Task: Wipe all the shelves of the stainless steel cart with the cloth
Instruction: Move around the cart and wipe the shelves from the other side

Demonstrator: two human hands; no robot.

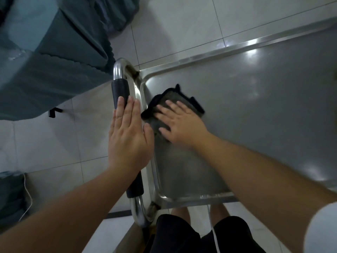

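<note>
Two hands are in play, the left hand and the right hand, with one grey cloth, one steel cart shelf, one foam-gripped push handle and two blue-green drapes.

Your right hand covers the middle of the cloth, whose far edge is motion-blurred. Your left hand hides part of the handle's black sleeve. The top shelf runs off the right edge, and the lower shelves are hidden beneath it.
</note>
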